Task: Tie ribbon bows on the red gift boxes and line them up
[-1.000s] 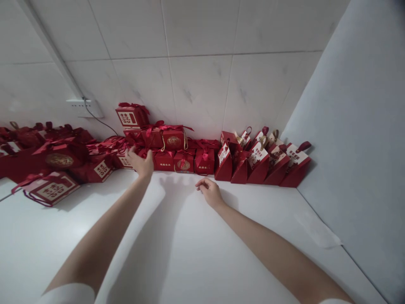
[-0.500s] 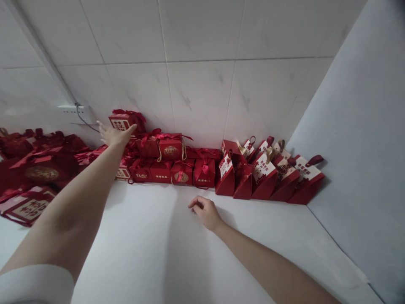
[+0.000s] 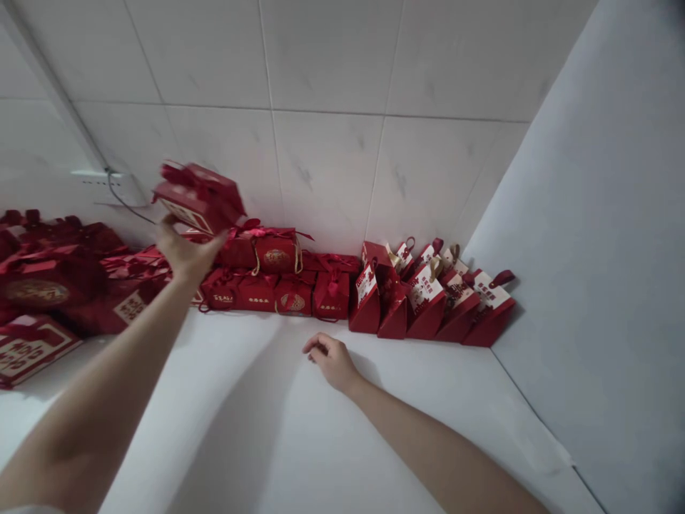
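Observation:
My left hand grips a red gift box with a ribbon on top, its thumb and fingers on either side of the lower part. The box is tilted, slightly blurred, and lifted above the stacked red boxes along the wall. One box with a gold emblem and cord lies on that stack, just right of the held box. My right hand rests on the white surface in front of the row, fingers curled; whether anything is inside them is hidden.
Triangular red boxes with loop handles stand in the right corner by a pale panel. More red boxes are heaped at the left. On the tiled wall, a power socket has a grey cable.
My left hand has taken hold of the upper ribboned box and raised it off the stack, tilting it. My right hand has kept its place on the surface while the view shifted slightly.

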A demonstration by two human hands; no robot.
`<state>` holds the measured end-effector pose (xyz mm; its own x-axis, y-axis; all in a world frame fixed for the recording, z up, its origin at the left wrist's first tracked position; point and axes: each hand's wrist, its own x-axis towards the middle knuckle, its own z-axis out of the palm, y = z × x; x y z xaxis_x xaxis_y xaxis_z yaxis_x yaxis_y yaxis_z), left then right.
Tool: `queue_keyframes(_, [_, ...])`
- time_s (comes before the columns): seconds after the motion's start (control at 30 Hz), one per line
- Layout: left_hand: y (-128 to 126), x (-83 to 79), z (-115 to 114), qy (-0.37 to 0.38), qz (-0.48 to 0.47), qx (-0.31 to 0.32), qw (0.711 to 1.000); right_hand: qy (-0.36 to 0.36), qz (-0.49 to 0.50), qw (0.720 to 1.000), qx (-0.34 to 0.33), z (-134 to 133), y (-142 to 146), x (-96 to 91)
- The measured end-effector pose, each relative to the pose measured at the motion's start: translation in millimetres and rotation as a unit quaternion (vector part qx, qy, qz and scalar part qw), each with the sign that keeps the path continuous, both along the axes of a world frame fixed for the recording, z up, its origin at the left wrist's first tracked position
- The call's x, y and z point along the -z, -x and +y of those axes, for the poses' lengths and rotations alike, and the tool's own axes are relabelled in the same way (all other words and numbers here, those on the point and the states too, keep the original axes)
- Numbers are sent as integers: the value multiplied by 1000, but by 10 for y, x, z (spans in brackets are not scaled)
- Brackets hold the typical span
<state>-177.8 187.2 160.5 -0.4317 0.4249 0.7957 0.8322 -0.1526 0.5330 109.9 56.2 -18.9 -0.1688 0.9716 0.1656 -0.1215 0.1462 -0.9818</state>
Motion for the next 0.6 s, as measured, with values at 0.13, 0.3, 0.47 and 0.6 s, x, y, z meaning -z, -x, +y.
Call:
queue_keyframes(0.13, [-430,485,-574,132,60,388,910,-13,90,991,99,20,-100,-102])
queue_keyframes(0.3, [-801,983,-1115,374,48,607,700,-35,171,964,201,95,-549,-559])
queue_keyframes(0.47, [-882,995,-1308,534,94,613,574,-98,182,967,146,-105,-1109,-1405])
queue_keyframes(0.6, [-972,660,-1376,529,100,519,664,-172,81,980,62,-543,-1438,-1951])
